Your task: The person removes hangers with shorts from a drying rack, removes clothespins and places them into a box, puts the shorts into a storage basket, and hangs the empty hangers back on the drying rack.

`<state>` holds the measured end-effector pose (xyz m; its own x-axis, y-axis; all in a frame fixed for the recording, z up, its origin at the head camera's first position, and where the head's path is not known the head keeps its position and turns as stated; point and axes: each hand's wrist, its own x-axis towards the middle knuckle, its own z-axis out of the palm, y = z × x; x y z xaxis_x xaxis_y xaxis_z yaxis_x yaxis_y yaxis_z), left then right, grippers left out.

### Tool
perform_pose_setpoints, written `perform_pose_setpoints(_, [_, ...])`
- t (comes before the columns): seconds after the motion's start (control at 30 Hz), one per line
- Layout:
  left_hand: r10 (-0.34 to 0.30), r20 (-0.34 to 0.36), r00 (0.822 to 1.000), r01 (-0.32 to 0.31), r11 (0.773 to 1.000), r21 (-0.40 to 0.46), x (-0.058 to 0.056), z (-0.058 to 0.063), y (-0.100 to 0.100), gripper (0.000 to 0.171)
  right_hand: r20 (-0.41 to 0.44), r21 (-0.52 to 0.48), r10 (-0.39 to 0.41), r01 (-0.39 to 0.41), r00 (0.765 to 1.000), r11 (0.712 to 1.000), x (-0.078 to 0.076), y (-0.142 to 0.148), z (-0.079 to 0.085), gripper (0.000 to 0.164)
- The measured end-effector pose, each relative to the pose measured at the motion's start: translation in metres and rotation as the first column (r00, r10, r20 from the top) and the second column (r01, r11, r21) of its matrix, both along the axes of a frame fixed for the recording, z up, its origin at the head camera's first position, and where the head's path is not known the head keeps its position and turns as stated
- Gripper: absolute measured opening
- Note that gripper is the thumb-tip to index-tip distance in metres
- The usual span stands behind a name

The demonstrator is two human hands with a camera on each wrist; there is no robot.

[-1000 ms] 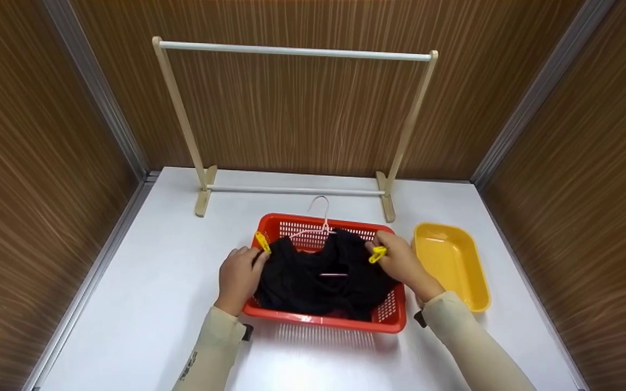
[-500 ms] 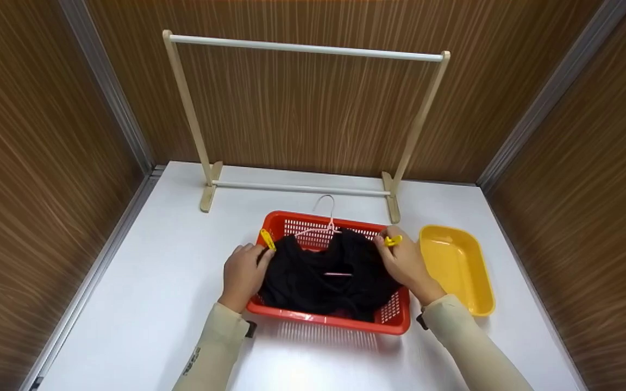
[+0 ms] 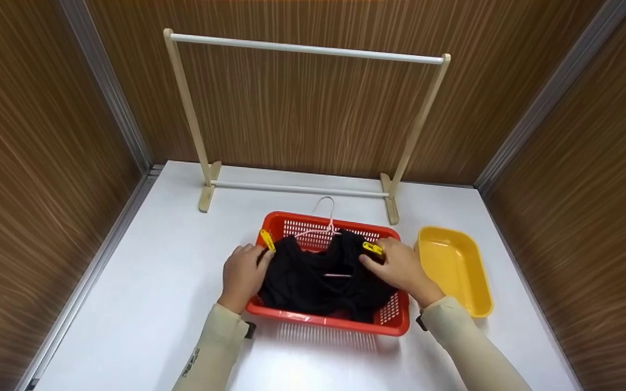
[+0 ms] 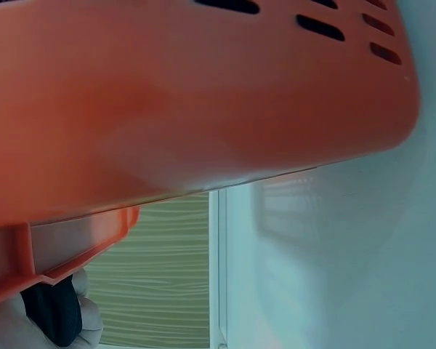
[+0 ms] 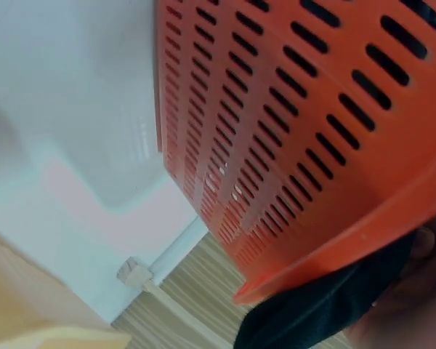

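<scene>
Altogether, the head view holds one red basket (image 3: 324, 320), one black garment (image 3: 302, 282) inside it, one pink hanger (image 3: 330, 225), two yellow clips (image 3: 267, 240), one yellow tray (image 3: 486, 298) to the right and one rack (image 3: 307, 49) at the far side. The left hand (image 3: 241, 273) pinches the garment's left shoulder, just beside one clip; the right hand (image 3: 398, 264) is at the right shoulder beside the other, its thumb apart from its fingers, whether gripping I cannot tell.

In the left wrist view, fingers (image 4: 91, 317) curl round black cloth by the basket's rim.

In the right wrist view, the garment overhangs the rim, against the right hand.
</scene>
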<state>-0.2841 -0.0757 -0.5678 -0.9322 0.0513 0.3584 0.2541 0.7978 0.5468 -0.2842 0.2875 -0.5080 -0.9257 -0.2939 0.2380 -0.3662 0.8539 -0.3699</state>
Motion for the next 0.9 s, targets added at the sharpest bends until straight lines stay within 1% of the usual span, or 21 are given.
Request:
perform_pose_setpoints(0.1, [-0.003,-0.010,1.000,0.003,1.000,-0.006,0.001,-0.001,0.000,0.032,0.013,-0.030,-0.020,0.021,1.000,0.999,0.004,-0.001,0.001,0.037])
perform_pose_setpoints(0.17, [-0.004,-0.015,1.000,0.004,1.000,-0.005,0.001,-0.001,0.000,0.032,-0.002,-0.095,-0.026,0.026,1.000,0.995,0.004,-0.001,0.001,0.034])
perform_pose_setpoints(0.27, [-0.003,-0.018,1.000,0.003,1.000,-0.004,0.001,-0.001,0.001,0.033,-0.028,-0.197,-0.038,0.031,0.999,0.980,0.005,0.000,0.000,0.032])
perform_pose_setpoints(0.33, [-0.002,-0.023,1.000,0.002,1.000,0.000,0.000,-0.001,0.001,0.033,-0.038,-0.231,-0.033,0.023,0.999,0.973,0.006,0.002,-0.001,0.027])
perform_pose_setpoints(0.43, [0.001,-0.026,1.000,-0.001,1.000,0.003,0.000,0.000,0.001,0.033,-0.035,-0.218,0.004,-0.012,0.999,0.976,0.007,0.006,-0.003,0.014])
perform_pose_setpoints(0.47, [0.002,-0.026,1.000,-0.002,1.000,0.003,-0.001,0.000,0.001,0.033,-0.038,-0.209,0.021,-0.029,0.999,0.978,0.007,0.008,-0.004,0.013])
perform_pose_setpoints(0.53, [0.000,-0.020,1.000,0.000,1.000,0.005,-0.001,0.000,0.001,0.034,-0.042,-0.201,0.049,-0.057,0.998,0.978,0.008,0.014,-0.004,0.018])
perform_pose_setpoints(0.57, [0.000,-0.017,1.000,0.000,1.000,0.005,-0.001,0.000,0.001,0.034,-0.045,-0.198,0.048,-0.056,0.998,0.979,0.009,0.017,-0.005,0.018])
perform_pose_setpoints(0.63, [0.000,-0.010,1.000,0.000,1.000,0.006,-0.002,-0.001,0.001,0.034,-0.045,-0.195,0.015,-0.023,0.999,0.981,0.010,0.025,-0.004,0.019])
perform_pose_setpoints(0.67, [-0.001,-0.008,1.000,0.001,1.000,0.005,-0.002,-0.001,0.001,0.034,-0.044,-0.189,-0.014,0.006,0.999,0.982,0.011,0.029,-0.003,0.019])
perform_pose_setpoints(0.73, [-0.002,-0.003,1.000,0.002,1.000,0.005,-0.002,-0.001,0.001,0.034,-0.052,-0.154,-0.087,0.078,0.995,0.985,0.013,0.041,-0.002,0.025])
perform_pose_setpoints(0.8, [-0.003,0.007,1.000,0.003,1.000,0.004,-0.002,-0.002,0.001,0.033,-0.045,-0.120,-0.163,0.157,0.986,0.980,0.014,0.054,0.000,0.033])
perform_pose_setpoints(0.9, [-0.001,0.022,1.000,0.001,1.000,0.006,-0.002,-0.002,0.000,0.033,-0.011,-0.062,-0.263,0.262,0.965,0.963,0.014,0.079,0.001,0.043])
